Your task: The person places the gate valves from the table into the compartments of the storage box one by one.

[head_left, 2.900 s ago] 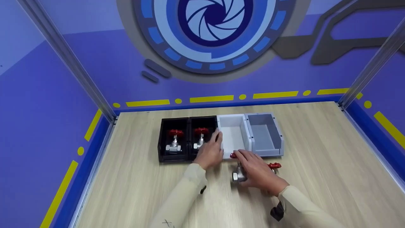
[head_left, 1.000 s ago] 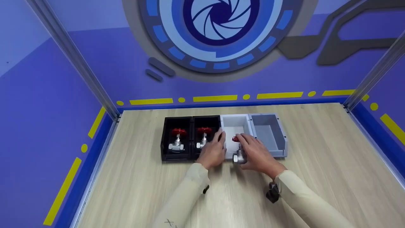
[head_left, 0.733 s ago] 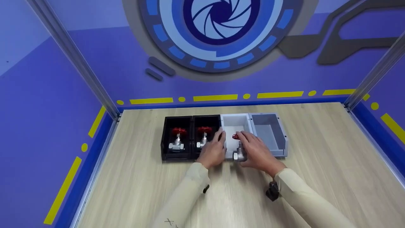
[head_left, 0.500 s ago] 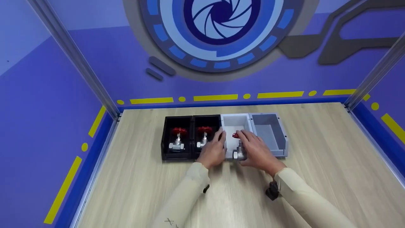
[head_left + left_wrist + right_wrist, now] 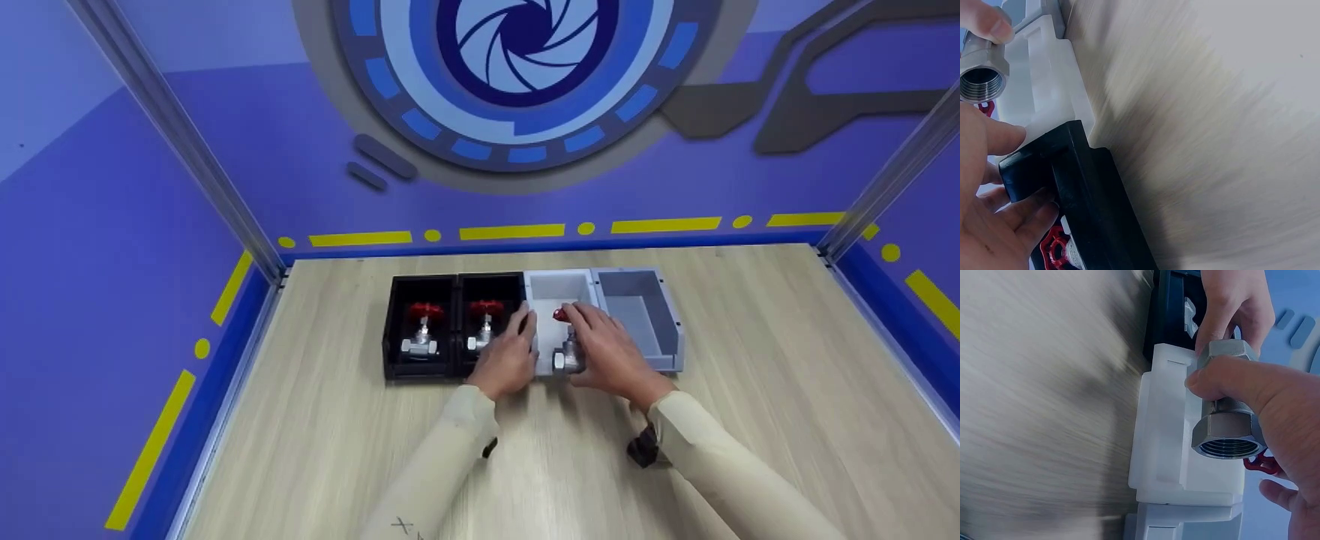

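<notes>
My right hand (image 5: 611, 356) grips a metal valve (image 5: 1227, 433) with a red handwheel (image 5: 560, 315), the thumb pressed along its body. The valve is upright over the front of the white bin (image 5: 544, 330); whether it touches the floor of the bin is unclear. My left hand (image 5: 506, 364) pinches the side wall of the second black bin (image 5: 1109, 214), where it meets the white one, fingers inside the black bin. Behind that hand stands another valve (image 5: 480, 341) in this bin. A similar valve (image 5: 420, 343) stands in the leftmost black bin (image 5: 416, 369).
The bins stand side by side in a row on the wooden table (image 5: 337, 465). A grey bin (image 5: 671, 322) adjoins the white one on the right. Blue-purple panels (image 5: 247, 165) enclose the table at the back and sides.
My right hand has carried the valve from in front of the bins forward into the white bin's opening. A second red handwheel beside it is out of sight now. The left hand keeps its grip.
</notes>
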Demonstrator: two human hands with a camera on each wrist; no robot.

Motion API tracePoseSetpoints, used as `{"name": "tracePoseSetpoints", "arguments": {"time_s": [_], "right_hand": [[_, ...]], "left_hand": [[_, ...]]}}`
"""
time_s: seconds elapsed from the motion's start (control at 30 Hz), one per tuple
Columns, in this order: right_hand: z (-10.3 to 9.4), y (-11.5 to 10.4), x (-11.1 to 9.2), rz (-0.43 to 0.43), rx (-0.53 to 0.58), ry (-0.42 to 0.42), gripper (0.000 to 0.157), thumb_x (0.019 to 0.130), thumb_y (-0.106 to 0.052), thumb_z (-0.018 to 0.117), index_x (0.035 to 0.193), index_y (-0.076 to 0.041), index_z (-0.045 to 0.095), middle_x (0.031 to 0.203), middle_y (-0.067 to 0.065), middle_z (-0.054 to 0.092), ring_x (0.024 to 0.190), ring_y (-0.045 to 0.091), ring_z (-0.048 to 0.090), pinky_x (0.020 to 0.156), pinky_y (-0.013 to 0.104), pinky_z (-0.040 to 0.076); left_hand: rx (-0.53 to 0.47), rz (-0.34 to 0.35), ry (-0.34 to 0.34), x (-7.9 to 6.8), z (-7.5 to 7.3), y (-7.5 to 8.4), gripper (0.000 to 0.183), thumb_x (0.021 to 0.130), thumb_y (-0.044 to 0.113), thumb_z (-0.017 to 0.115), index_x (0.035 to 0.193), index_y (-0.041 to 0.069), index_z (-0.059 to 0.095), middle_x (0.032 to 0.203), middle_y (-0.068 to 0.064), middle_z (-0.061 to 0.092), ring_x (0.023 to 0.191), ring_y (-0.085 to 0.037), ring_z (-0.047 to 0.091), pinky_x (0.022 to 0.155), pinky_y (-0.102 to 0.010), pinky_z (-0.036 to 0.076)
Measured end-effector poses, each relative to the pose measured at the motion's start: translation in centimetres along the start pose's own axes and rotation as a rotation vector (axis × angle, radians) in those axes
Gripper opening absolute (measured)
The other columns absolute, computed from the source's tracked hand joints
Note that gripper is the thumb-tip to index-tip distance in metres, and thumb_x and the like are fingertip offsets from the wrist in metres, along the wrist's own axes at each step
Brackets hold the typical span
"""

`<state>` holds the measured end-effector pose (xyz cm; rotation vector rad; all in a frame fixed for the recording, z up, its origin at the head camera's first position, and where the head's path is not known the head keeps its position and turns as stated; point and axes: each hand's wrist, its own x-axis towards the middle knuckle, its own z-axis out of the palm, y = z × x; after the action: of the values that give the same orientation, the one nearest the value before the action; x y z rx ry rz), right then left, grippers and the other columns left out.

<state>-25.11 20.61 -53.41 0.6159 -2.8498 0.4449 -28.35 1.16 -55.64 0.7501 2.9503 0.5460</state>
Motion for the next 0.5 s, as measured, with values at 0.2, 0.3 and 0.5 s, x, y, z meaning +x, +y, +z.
{"name": "tracePoseSetpoints", "arguments": {"time_s": [0.2, 0.3, 0.5], "right_hand": [[0.06, -0.01, 0.19, 0.001, 0.002, 0.012, 0.113, 0.053, -0.023, 0.093, 0.147, -0.004, 0.034, 0.144, 0.017, 0.044, 0.133, 0.033, 0.042, 0.106, 0.055, 0.037], [0.11, -0.05, 0.32, 0.007, 0.005, 0.014, 0.114, 0.052, -0.022, 0.093, 0.147, -0.004, 0.034, 0.144, 0.018, 0.044, 0.133, 0.034, 0.042, 0.106, 0.055, 0.038], [0.29, -0.01, 0.74, 0.031, 0.019, -0.014, 0.112, 0.055, -0.022, 0.092, 0.149, -0.004, 0.032, 0.146, 0.019, 0.042, 0.134, 0.036, 0.041, 0.109, 0.055, 0.036]], "left_hand": [[0.004, -0.007, -0.012, 0.01, 0.09, 0.03, 0.067, 0.095, 0.024, 0.055, 0.153, 0.009, 0.027, 0.163, -0.005, 0.016, 0.121, -0.023, 0.058, 0.092, -0.038, 0.051], [-0.004, -0.007, -0.014, 0.02, 0.16, 0.06, 0.067, 0.095, 0.024, 0.055, 0.154, 0.009, 0.026, 0.163, -0.005, 0.016, 0.123, -0.023, 0.057, 0.092, -0.038, 0.051], [-0.016, -0.009, 0.005, 0.03, 0.37, 0.0, 0.067, 0.094, 0.022, 0.056, 0.153, 0.009, 0.028, 0.163, -0.005, 0.017, 0.123, -0.023, 0.057, 0.09, -0.038, 0.052]]}}
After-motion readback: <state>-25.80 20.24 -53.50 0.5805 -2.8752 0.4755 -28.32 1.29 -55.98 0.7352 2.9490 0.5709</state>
